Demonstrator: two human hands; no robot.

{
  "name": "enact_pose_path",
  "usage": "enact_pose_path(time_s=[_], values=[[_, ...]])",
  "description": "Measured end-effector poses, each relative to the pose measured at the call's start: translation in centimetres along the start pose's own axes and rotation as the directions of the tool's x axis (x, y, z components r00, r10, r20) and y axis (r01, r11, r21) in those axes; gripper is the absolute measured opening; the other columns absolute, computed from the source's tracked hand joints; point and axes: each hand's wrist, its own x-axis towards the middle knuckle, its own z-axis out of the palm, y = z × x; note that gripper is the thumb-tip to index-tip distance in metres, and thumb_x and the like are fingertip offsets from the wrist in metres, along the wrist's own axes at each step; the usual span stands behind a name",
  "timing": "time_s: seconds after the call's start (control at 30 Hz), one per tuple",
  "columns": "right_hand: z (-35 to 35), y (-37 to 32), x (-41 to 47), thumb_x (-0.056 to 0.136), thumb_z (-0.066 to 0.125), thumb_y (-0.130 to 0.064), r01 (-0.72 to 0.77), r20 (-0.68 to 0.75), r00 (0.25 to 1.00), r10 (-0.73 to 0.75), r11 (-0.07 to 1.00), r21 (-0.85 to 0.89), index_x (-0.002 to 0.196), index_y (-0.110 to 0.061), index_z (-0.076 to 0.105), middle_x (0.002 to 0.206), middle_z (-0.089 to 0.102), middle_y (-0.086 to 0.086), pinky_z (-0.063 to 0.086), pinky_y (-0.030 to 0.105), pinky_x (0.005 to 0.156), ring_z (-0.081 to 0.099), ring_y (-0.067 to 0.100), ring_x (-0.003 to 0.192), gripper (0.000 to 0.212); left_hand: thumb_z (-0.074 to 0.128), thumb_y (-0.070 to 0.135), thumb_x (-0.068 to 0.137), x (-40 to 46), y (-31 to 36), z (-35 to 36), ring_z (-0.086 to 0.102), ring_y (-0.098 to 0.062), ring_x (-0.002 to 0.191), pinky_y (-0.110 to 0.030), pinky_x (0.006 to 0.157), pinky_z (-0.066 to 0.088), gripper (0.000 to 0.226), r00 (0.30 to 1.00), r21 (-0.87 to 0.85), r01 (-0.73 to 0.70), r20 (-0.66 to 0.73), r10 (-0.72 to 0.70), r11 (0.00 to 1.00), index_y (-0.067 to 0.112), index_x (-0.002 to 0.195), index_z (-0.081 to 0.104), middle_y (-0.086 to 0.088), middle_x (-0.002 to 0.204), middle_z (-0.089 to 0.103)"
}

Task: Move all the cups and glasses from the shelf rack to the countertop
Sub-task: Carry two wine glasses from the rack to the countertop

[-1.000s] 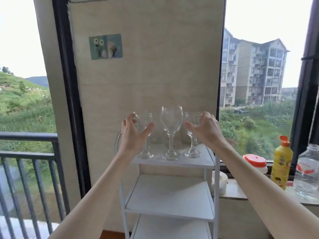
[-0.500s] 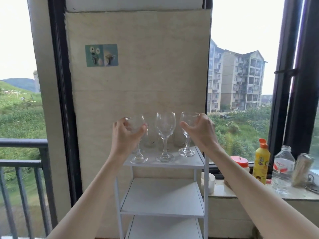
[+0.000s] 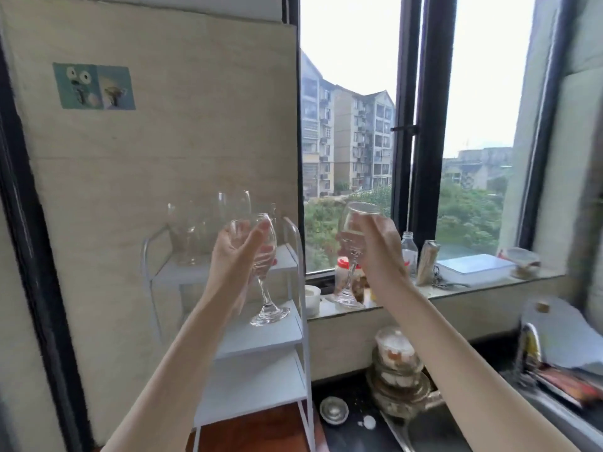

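My left hand [image 3: 235, 252] grips the bowl of a clear stemmed wine glass [image 3: 266, 288] and holds it tilted in the air in front of the white shelf rack [image 3: 295, 243]. A second wine glass [image 3: 350, 256] is lifted in my right hand [image 3: 375, 246], right of the rack and in front of the window sill. On the rack's top shelf a tall wine glass [image 3: 235, 203] and other clear glasses [image 3: 189, 236] still stand, blurred. The dark countertop [image 3: 352, 432] lies low beside the rack.
The window sill [image 3: 456, 290] carries a red-lidded jar [image 3: 344, 272], a clear bottle [image 3: 409, 252], a white box [image 3: 473, 265] and a small white cup [image 3: 311, 300]. Stacked clear food containers [image 3: 398, 370] and a small round dish [image 3: 332, 409] sit on the countertop beside a sink [image 3: 440, 429] and faucet [image 3: 528, 347].
Both hands have lifted their wine glasses off the top shelf and carried them rightward. My view has swung to the right, so the rack is now at the left and the sink has appeared.
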Motion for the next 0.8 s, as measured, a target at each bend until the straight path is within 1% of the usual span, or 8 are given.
enact_pose_path(time_s=[0.07, 0.2, 0.27, 0.33, 0.5, 0.67, 0.73, 0.8], values=[[-4.0, -1.0, -1.2, 0.079, 0.066, -0.036, -0.053, -0.069, 0.996, 0.059, 0.995, 0.084, 0.104, -0.011, 0.058, 0.080, 0.068, 0.001, 0.047, 0.033, 0.059, 0.060, 0.026, 0.073, 0.037, 0.072, 0.050, 0.058, -1.4, -0.7, 3.3, 0.065, -0.013, 0.067, -0.029, 0.064, 0.053, 0.076, 0.997, -0.020, 0.034, 0.071, -0.032, 0.999, 0.006, 0.116, 0.053, -0.005, 0.087, 0.063], [-12.7, -4.0, -4.3, 0.049, 0.075, -0.051, -0.120, -0.203, 0.970, 0.133, 0.990, 0.076, 0.094, -0.017, 0.063, 0.074, 0.067, -0.003, 0.049, 0.033, 0.069, 0.064, 0.017, 0.073, 0.057, 0.074, 0.065, 0.051, -4.5, -2.2, 11.4, 0.068, -0.016, 0.075, -0.029, 0.064, 0.052, 0.096, 0.958, 0.002, 0.106, 0.266, -0.103, 0.994, 0.008, 0.125, 0.049, -0.004, 0.088, 0.068], [-17.7, -5.9, -6.5, 0.048, 0.074, -0.051, -0.122, -0.264, 0.957, 0.121, 0.992, 0.012, 0.098, -0.014, 0.064, 0.081, 0.067, 0.000, 0.049, 0.033, 0.071, 0.065, 0.016, 0.074, 0.063, 0.072, 0.062, 0.054, -6.6, -2.7, 16.1, 0.069, -0.015, 0.067, -0.028, 0.058, 0.054, 0.089, 0.931, -0.022, 0.141, 0.342, -0.125, 0.990, 0.008, 0.122, 0.053, -0.001, 0.077, 0.072], [-22.8, -8.1, -9.0, 0.049, 0.073, -0.054, -0.105, -0.311, 0.947, 0.080, 0.992, -0.064, 0.107, -0.012, 0.062, 0.083, 0.067, 0.000, 0.050, 0.029, 0.062, 0.066, 0.013, 0.070, 0.073, 0.072, 0.058, 0.053, -9.3, -3.2, 21.0, 0.066, -0.015, 0.060, -0.028, 0.055, 0.054, 0.081, 0.894, -0.053, 0.170, 0.428, -0.132, 0.984, 0.008, 0.115, 0.057, 0.002, 0.065, 0.071], [-36.7, -14.3, -16.6, 0.075, 0.070, -0.038, -0.057, -0.481, 0.874, -0.069, 0.969, -0.241, 0.101, -0.016, 0.058, 0.077, 0.065, 0.001, 0.049, 0.024, 0.048, 0.064, 0.015, 0.066, 0.036, 0.074, 0.057, 0.055, -19.0, -4.3, 34.0, 0.067, -0.015, 0.066, -0.031, 0.061, 0.054, 0.068, 0.776, -0.123, 0.276, 0.614, -0.145, 0.953, 0.013, 0.105, 0.061, 0.004, 0.068, 0.071], [-49.9, -20.0, -25.5, 0.076, 0.070, -0.039, -0.110, -0.571, 0.808, -0.144, 0.916, -0.387, 0.114, -0.005, 0.053, 0.081, 0.060, 0.003, 0.046, 0.025, 0.051, 0.061, 0.018, 0.068, 0.053, 0.080, 0.061, 0.047, -30.9, -5.3, 46.6, 0.065, -0.018, 0.059, -0.027, 0.053, 0.052, 0.065, 0.658, -0.149, 0.392, 0.735, -0.164, 0.908, 0.018, 0.093, 0.062, -0.002, 0.066, 0.069], [-54.3, -22.1, -29.3, 0.077, 0.071, -0.034, -0.117, -0.600, 0.783, -0.163, 0.909, -0.400, 0.103, -0.007, 0.057, 0.070, 0.059, 0.001, 0.046, 0.024, 0.048, 0.056, 0.019, 0.064, 0.040, 0.079, 0.058, 0.054, -35.5, -5.5, 50.8, 0.059, -0.020, 0.057, -0.026, 0.049, 0.047, 0.057, 0.576, -0.139, 0.443, 0.801, -0.163, 0.886, 0.016, 0.089, 0.061, -0.006, 0.068, 0.063], [-58.4, -24.2, -32.6, 0.081, 0.068, -0.027, -0.120, -0.638, 0.744, -0.198, 0.900, -0.419, 0.087, -0.015, 0.061, 0.062, 0.057, 0.001, 0.046, 0.022, 0.044, 0.052, 0.020, 0.060, 0.016, 0.077, 0.055, 0.061, -39.5, -5.3, 55.0, 0.039, -0.018, 0.054, -0.024, 0.044, 0.029, 0.047, 0.458, -0.134, 0.479, 0.881, -0.117, 0.868, 0.016, 0.077, 0.056, -0.007, 0.066, 0.048]])
